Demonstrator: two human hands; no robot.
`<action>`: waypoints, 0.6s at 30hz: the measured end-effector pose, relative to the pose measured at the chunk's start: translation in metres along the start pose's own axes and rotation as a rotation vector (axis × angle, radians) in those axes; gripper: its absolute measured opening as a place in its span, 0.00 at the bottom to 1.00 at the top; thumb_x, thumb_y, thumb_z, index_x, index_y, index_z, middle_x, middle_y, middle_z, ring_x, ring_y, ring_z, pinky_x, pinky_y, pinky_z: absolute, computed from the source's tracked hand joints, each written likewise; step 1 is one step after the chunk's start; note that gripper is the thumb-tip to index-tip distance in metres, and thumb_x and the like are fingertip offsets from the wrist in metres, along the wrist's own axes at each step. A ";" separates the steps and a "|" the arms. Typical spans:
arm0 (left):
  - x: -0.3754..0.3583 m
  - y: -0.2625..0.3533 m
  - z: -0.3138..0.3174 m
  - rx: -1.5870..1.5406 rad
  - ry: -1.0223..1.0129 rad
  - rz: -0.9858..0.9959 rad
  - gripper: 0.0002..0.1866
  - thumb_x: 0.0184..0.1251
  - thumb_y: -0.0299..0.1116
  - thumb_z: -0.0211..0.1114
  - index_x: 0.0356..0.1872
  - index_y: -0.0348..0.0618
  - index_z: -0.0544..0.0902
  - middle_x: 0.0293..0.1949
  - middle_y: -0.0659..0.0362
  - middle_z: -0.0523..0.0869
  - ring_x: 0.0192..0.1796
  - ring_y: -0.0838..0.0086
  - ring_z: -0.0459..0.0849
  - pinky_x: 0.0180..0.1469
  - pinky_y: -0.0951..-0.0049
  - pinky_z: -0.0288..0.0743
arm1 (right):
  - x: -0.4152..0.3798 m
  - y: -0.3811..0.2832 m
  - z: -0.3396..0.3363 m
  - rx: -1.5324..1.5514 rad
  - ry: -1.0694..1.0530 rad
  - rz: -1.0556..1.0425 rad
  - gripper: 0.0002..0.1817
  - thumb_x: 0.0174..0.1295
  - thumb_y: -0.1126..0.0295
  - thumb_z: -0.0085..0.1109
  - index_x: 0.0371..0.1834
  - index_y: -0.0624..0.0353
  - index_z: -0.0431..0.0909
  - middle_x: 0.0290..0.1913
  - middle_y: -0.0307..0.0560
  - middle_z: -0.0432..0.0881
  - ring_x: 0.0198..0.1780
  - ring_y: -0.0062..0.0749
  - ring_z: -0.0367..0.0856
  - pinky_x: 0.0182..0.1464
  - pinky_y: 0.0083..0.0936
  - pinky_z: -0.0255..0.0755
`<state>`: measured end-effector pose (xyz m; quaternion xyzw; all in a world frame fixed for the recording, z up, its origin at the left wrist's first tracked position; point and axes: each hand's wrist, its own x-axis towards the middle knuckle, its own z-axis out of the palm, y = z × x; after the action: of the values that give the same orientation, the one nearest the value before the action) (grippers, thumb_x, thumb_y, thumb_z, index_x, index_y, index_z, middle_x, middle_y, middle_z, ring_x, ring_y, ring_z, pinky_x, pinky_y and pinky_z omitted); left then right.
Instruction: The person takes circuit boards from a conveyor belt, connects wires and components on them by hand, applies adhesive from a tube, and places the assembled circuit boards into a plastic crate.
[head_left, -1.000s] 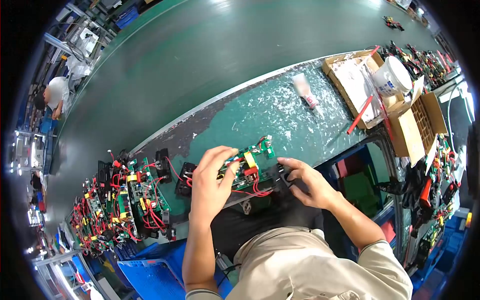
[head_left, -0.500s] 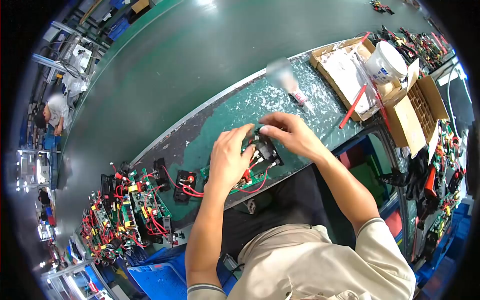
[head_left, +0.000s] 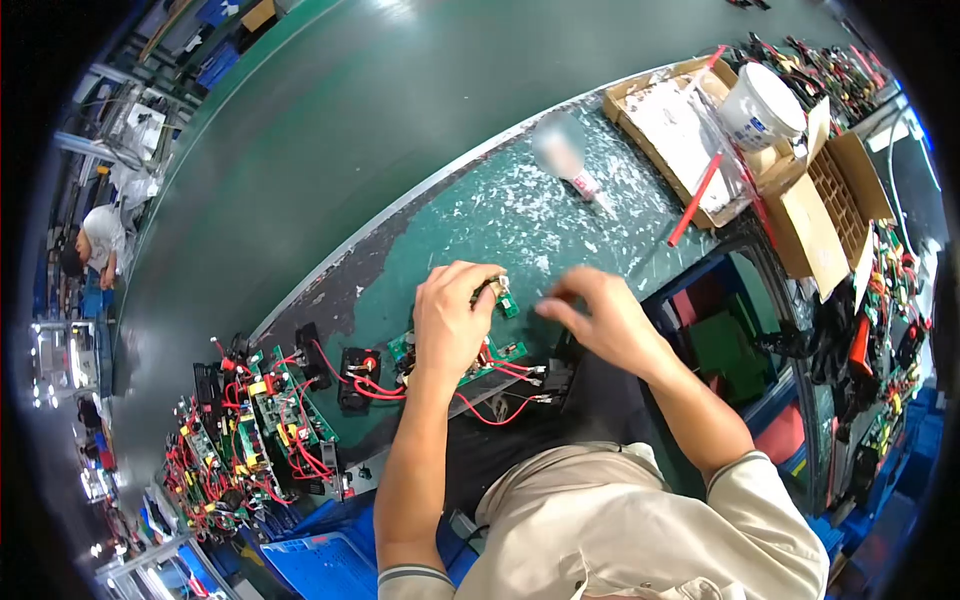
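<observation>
My left hand point(head_left: 452, 315) is curled over a green circuit board point(head_left: 510, 351) on the bench and grips it, covering much of it. Its fingertips and thumb close around a small part at the board's upper end. Red wires point(head_left: 495, 421) with metal terminals run out from the board toward the bench edge. A black housing point(head_left: 560, 380) sits at that edge, below my right hand point(head_left: 603, 322). That hand is raised to the right of the board, fingers bent and apart, with nothing visible in them. A black part with a red terminal point(head_left: 360, 378) lies left of the board, joined by red wires.
Several wired circuit boards point(head_left: 265, 420) are piled at the left. Beyond my hands lies a bottle with a red-and-white label point(head_left: 585, 185). At the right stand a cardboard tray point(head_left: 655, 140), a white tub point(head_left: 762, 105) and a divided carton point(head_left: 835, 205). A blue basket point(head_left: 320, 565) is below.
My right hand has come off the black housing and moved right. The housing has shifted from the board down to the bench edge, and its red wires now show. My left hand stays on the board.
</observation>
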<state>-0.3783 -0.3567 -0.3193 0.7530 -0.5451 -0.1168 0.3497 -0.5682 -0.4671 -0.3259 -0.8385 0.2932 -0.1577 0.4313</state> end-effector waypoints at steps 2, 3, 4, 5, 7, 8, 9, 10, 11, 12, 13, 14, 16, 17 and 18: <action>-0.001 -0.001 0.001 -0.019 0.014 0.007 0.10 0.59 0.24 0.70 0.42 0.42 0.90 0.42 0.54 0.91 0.47 0.57 0.87 0.52 0.61 0.78 | 0.021 -0.011 0.002 0.172 -0.013 0.061 0.11 0.67 0.66 0.68 0.39 0.66 0.85 0.31 0.51 0.86 0.35 0.34 0.86 0.41 0.33 0.78; -0.002 -0.001 0.001 -0.019 0.021 0.013 0.10 0.59 0.23 0.70 0.42 0.42 0.90 0.42 0.54 0.90 0.47 0.57 0.86 0.52 0.61 0.78 | 0.032 -0.008 0.008 0.212 -0.068 0.075 0.11 0.68 0.66 0.67 0.39 0.67 0.85 0.31 0.49 0.86 0.34 0.32 0.86 0.40 0.32 0.78; -0.002 0.000 0.001 -0.005 0.021 0.015 0.10 0.59 0.23 0.70 0.42 0.42 0.90 0.41 0.54 0.90 0.47 0.57 0.86 0.52 0.61 0.78 | 0.041 -0.005 0.012 0.253 -0.127 0.086 0.11 0.69 0.67 0.66 0.39 0.67 0.85 0.30 0.48 0.87 0.33 0.30 0.85 0.38 0.32 0.78; -0.003 0.001 0.000 0.010 0.023 0.014 0.10 0.58 0.23 0.71 0.42 0.42 0.90 0.41 0.54 0.90 0.47 0.57 0.86 0.52 0.61 0.78 | 0.047 -0.002 0.014 0.235 -0.154 0.083 0.11 0.69 0.67 0.65 0.39 0.67 0.85 0.29 0.47 0.86 0.31 0.28 0.85 0.36 0.30 0.78; -0.005 -0.001 -0.002 -0.004 0.009 -0.008 0.11 0.58 0.23 0.72 0.42 0.42 0.90 0.40 0.54 0.90 0.47 0.58 0.87 0.52 0.62 0.78 | 0.057 0.000 0.019 0.201 -0.217 0.076 0.11 0.71 0.67 0.64 0.37 0.66 0.85 0.28 0.44 0.86 0.27 0.25 0.83 0.32 0.27 0.77; -0.004 -0.002 -0.003 -0.036 -0.009 -0.026 0.11 0.58 0.23 0.72 0.42 0.42 0.90 0.39 0.54 0.90 0.46 0.59 0.87 0.52 0.63 0.78 | 0.060 0.002 0.019 0.310 -0.283 0.170 0.12 0.70 0.66 0.63 0.37 0.66 0.85 0.28 0.45 0.86 0.27 0.27 0.84 0.32 0.27 0.78; -0.004 -0.003 -0.002 -0.071 -0.031 -0.042 0.11 0.58 0.23 0.73 0.42 0.42 0.91 0.39 0.55 0.89 0.46 0.61 0.87 0.52 0.64 0.78 | 0.061 0.002 0.016 0.420 -0.346 0.269 0.12 0.70 0.66 0.63 0.38 0.67 0.85 0.28 0.46 0.86 0.28 0.28 0.84 0.32 0.26 0.78; -0.005 -0.004 -0.003 -0.103 -0.051 -0.072 0.11 0.58 0.23 0.73 0.43 0.41 0.91 0.38 0.55 0.89 0.46 0.63 0.87 0.51 0.65 0.78 | 0.060 0.002 0.013 0.529 -0.405 0.370 0.13 0.70 0.66 0.63 0.38 0.67 0.85 0.27 0.47 0.86 0.28 0.30 0.85 0.33 0.26 0.79; -0.005 -0.004 -0.003 -0.137 -0.073 -0.097 0.12 0.58 0.23 0.74 0.44 0.41 0.91 0.38 0.55 0.89 0.45 0.65 0.87 0.51 0.66 0.79 | 0.059 0.002 0.013 0.564 -0.401 0.385 0.13 0.71 0.66 0.63 0.37 0.66 0.85 0.27 0.42 0.84 0.25 0.21 0.81 0.28 0.20 0.76; -0.004 -0.005 -0.004 -0.170 -0.097 -0.120 0.12 0.58 0.23 0.75 0.45 0.41 0.91 0.38 0.56 0.90 0.45 0.67 0.87 0.50 0.68 0.79 | 0.059 0.003 0.013 0.594 -0.401 0.400 0.12 0.71 0.66 0.63 0.37 0.66 0.85 0.27 0.42 0.84 0.25 0.21 0.81 0.28 0.20 0.76; -0.003 -0.007 -0.003 -0.218 -0.090 -0.130 0.13 0.58 0.24 0.76 0.46 0.40 0.91 0.39 0.56 0.90 0.44 0.71 0.87 0.49 0.71 0.80 | 0.059 0.005 0.014 0.625 -0.400 0.415 0.12 0.71 0.66 0.63 0.36 0.66 0.85 0.27 0.42 0.84 0.25 0.22 0.81 0.27 0.21 0.75; -0.003 -0.008 -0.001 -0.219 -0.070 -0.112 0.13 0.58 0.24 0.76 0.45 0.41 0.92 0.38 0.56 0.90 0.43 0.69 0.88 0.49 0.69 0.80 | 0.059 0.006 0.016 0.657 -0.398 0.430 0.12 0.70 0.66 0.63 0.36 0.66 0.86 0.27 0.42 0.84 0.25 0.23 0.80 0.27 0.21 0.75; -0.005 -0.009 0.002 -0.218 -0.027 -0.076 0.12 0.56 0.24 0.76 0.43 0.42 0.93 0.36 0.54 0.90 0.41 0.63 0.88 0.48 0.64 0.80 | 0.061 0.006 0.017 0.612 -0.418 0.443 0.12 0.72 0.63 0.65 0.36 0.61 0.84 0.27 0.38 0.83 0.22 0.20 0.78 0.23 0.18 0.70; -0.005 -0.009 0.002 -0.243 -0.039 -0.114 0.11 0.56 0.25 0.77 0.42 0.43 0.93 0.36 0.55 0.90 0.43 0.63 0.87 0.50 0.64 0.79 | 0.062 0.006 0.016 0.586 -0.429 0.433 0.12 0.72 0.63 0.65 0.36 0.61 0.84 0.27 0.38 0.83 0.22 0.19 0.78 0.23 0.18 0.69; -0.005 -0.009 0.001 -0.187 -0.035 -0.096 0.11 0.56 0.25 0.77 0.42 0.44 0.93 0.36 0.56 0.90 0.45 0.63 0.86 0.51 0.64 0.79 | 0.062 0.004 0.014 0.560 -0.441 0.423 0.13 0.72 0.62 0.65 0.35 0.61 0.84 0.27 0.38 0.83 0.22 0.19 0.78 0.23 0.18 0.69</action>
<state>-0.3735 -0.3513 -0.3266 0.7402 -0.5011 -0.1968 0.4029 -0.5146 -0.4989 -0.3369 -0.6236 0.3054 0.0442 0.7183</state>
